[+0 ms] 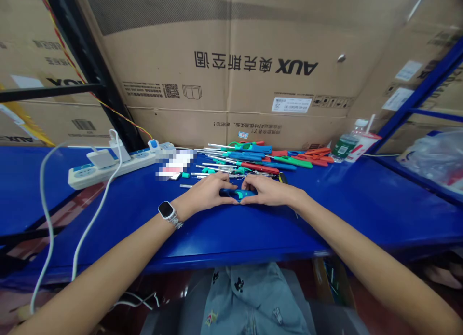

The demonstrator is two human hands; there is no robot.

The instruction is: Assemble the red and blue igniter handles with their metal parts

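Observation:
Close together over the blue tabletop, both hands grip one long-nosed lighter (237, 194) with a blue handle and a teal part. My left hand (211, 192), with a watch at its wrist, is closed on the handle's left end. A metal tube shows just left of that hand; whether it belongs to the held lighter I cannot tell. At the other end, the fingers of my right hand (264, 190) pinch the handle. Just behind the hands lies a pile of lighters with metal tubes and blue, red and green handles (260, 167).
Orange-red handle pieces (314, 156) lie at the pile's right. Farther right stand a water bottle (343, 144) and a cup with a straw (361, 144). A power strip (108, 166) with white cables sits at left. Large cardboard boxes (231, 35) rise behind the table.

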